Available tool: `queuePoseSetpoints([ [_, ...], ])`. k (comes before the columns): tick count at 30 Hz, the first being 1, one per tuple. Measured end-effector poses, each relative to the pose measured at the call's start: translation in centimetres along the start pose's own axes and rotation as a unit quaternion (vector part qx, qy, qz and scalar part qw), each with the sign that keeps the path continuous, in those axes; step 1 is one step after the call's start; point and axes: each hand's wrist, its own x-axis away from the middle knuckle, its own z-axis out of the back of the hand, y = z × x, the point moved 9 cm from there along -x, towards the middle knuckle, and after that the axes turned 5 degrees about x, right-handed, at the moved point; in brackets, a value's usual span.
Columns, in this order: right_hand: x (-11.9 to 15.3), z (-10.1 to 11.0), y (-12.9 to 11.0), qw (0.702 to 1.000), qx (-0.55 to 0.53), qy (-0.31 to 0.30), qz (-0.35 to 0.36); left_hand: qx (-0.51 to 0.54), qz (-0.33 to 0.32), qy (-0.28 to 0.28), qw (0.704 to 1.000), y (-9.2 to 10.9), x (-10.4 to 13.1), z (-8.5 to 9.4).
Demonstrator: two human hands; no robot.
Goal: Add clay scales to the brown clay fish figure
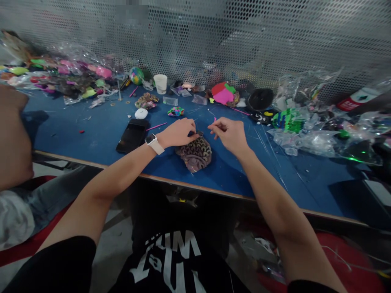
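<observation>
Blue is the colour of my counter [91, 130], and a brown lump [197, 156] sits on it near the edge, right in front of me. The lump has little curly bumps on it. My left hand [180, 131] is half curled, with the thumb and bent fingers touching the far end of the lump. I can't tell how hard it is holding on. My right hand [230, 132] has its fingers bent in close to the thumb, and they pinch a thin pink tool [215, 119] that pokes up past them. The lump is just beside this hand, to its left and closer to my tummy, and they are apart. I have a white watch [154, 143] on my left wrist. A black phone [132, 135] lies to the left of that, with a round white case [141, 113] behind it. Farther back, a paper cup [160, 84] stands upright.
</observation>
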Motion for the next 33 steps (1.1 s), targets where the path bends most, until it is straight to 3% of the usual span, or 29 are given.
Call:
queuePoseSetpoints([
  [7,0.0,1.0,-0.9,0.999,0.025,0.033,0.009,0.173,0.020,-0.013,0.985,0.1,-0.2,0.3],
  [13,0.0,1.6,-1.0,0.997,0.019,0.067,0.036,0.352,0.026,-0.045,0.934,1.7,0.1,0.2],
  [20,0.1,2.8,-0.4,0.993,0.018,0.113,-0.012,0.430,0.119,-0.076,0.892,1.7,0.5,-1.4],
  [26,0.1,3.3,-1.2,0.991,0.047,0.127,0.016,0.495,0.137,0.005,0.858,-0.6,-0.1,-0.9],
  [30,0.0,2.9,-1.1,0.993,-0.012,0.112,0.023,0.534,0.166,0.082,0.825,-2.3,0.1,-0.3],
  [33,0.0,2.4,-0.6,0.992,-0.069,0.103,0.016,0.516,0.154,0.124,0.834,-2.8,0.0,0.4],
])
